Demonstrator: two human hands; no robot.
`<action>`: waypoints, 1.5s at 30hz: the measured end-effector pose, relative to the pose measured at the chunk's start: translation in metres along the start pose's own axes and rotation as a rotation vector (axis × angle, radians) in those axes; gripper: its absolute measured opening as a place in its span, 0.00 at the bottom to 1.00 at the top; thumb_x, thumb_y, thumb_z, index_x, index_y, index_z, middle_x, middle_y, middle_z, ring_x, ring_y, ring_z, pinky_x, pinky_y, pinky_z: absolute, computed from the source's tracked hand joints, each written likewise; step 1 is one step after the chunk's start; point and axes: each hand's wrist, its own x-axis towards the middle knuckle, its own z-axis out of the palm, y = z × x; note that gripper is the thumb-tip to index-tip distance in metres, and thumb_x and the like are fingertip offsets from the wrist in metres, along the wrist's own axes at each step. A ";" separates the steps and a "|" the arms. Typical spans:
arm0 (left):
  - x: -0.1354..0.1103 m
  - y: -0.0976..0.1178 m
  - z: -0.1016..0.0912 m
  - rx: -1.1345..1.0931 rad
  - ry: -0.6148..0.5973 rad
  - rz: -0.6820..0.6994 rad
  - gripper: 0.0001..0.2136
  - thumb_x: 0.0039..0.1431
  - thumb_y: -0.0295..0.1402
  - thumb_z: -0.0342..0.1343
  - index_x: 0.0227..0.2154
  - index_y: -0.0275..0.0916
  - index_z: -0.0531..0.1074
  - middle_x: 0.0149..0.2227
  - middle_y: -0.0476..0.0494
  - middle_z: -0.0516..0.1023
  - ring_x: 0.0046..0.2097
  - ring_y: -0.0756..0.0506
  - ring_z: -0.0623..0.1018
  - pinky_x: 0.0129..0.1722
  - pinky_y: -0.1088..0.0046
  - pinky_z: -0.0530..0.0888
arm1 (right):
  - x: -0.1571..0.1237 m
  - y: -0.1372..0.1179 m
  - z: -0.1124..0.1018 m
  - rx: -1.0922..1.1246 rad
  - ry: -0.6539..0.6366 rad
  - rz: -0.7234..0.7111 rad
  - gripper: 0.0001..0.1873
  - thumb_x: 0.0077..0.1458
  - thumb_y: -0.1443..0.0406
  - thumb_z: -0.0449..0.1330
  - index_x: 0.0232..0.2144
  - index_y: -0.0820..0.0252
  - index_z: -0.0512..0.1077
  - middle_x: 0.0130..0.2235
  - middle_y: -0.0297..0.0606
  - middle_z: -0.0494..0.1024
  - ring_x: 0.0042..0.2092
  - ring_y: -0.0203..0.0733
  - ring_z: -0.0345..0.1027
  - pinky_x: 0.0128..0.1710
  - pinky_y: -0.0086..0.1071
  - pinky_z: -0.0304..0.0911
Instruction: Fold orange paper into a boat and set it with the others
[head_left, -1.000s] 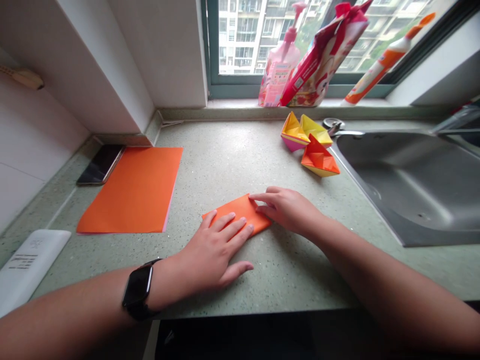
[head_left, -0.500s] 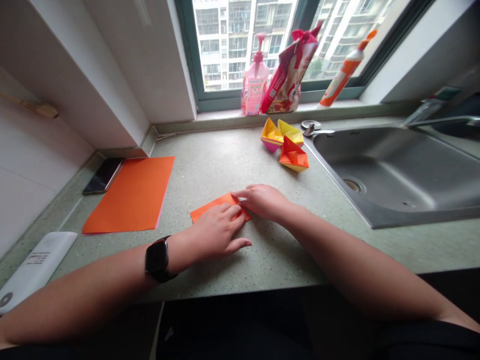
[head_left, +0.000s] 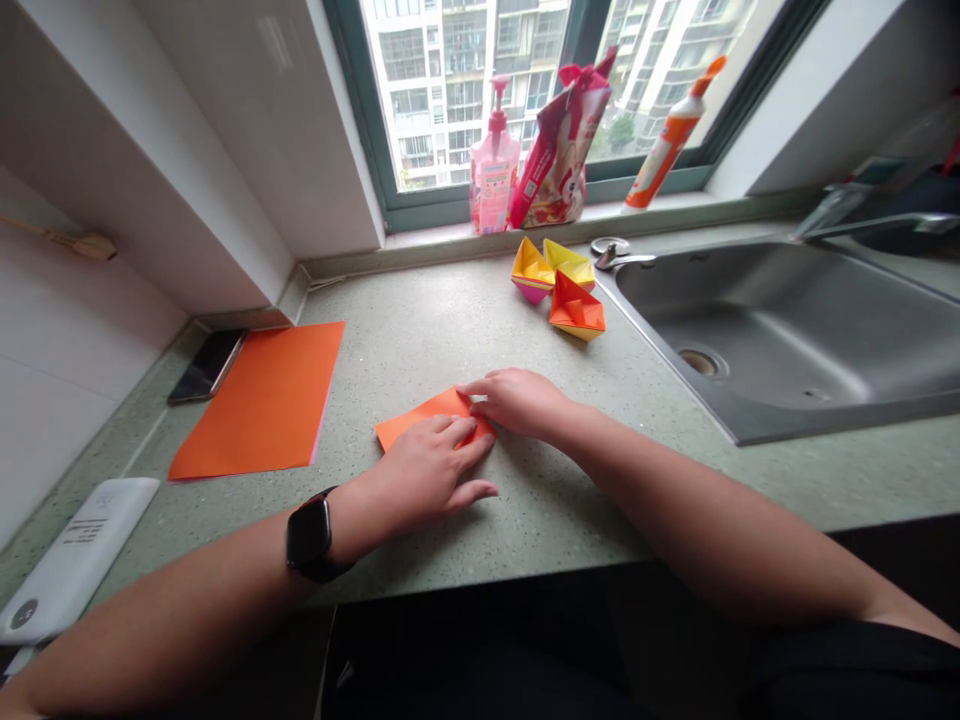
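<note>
A folded piece of orange paper (head_left: 415,418) lies on the countertop in front of me, its middle and right part covered by my hands. My left hand (head_left: 429,460) rests over its near side, open, with fingers flat on the paper and the thumb stretched out over the counter. At the right end, my right hand (head_left: 521,402) has its fingertips closed on the paper's edge and corner; its thumb is mostly hidden. Three folded paper boats stand further back: a yellow and pink boat (head_left: 531,272), a yellow boat (head_left: 568,264) and an orange one (head_left: 577,308).
Orange sheets (head_left: 262,405) lie at the left, a phone (head_left: 210,366) on their edge. A white power bank (head_left: 82,555) sits near my left forearm. The sink (head_left: 720,415) is at the right. A pump bottle (head_left: 494,180), a bag (head_left: 562,155) and an orange-white bottle (head_left: 667,145) line the windowsill.
The view has shifted slightly. Both hands stay in nearly the same place on the orange paper, with hardly any finger movement.
</note>
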 end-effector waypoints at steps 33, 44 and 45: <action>-0.079 -0.007 -0.007 -0.053 0.074 -0.078 0.19 0.81 0.37 0.46 0.52 0.41 0.84 0.61 0.35 0.81 0.56 0.37 0.81 0.62 0.48 0.76 | -0.006 0.009 -0.019 0.075 -0.166 -0.110 0.41 0.58 0.57 0.74 0.72 0.50 0.71 0.47 0.44 0.82 0.43 0.48 0.75 0.42 0.37 0.67; -0.108 -0.017 -0.026 -0.057 0.122 -0.002 0.15 0.78 0.35 0.53 0.40 0.43 0.85 0.51 0.42 0.86 0.52 0.39 0.82 0.67 0.45 0.72 | -0.008 0.007 -0.022 0.050 -0.190 -0.106 0.42 0.60 0.57 0.71 0.74 0.52 0.68 0.50 0.46 0.81 0.46 0.50 0.76 0.44 0.37 0.68; -0.101 -0.017 -0.027 -0.057 0.166 0.001 0.15 0.78 0.35 0.53 0.38 0.42 0.84 0.48 0.42 0.86 0.51 0.40 0.82 0.66 0.47 0.73 | -0.008 0.006 -0.022 0.051 -0.187 -0.105 0.42 0.60 0.57 0.71 0.74 0.52 0.67 0.50 0.45 0.81 0.46 0.49 0.76 0.44 0.37 0.68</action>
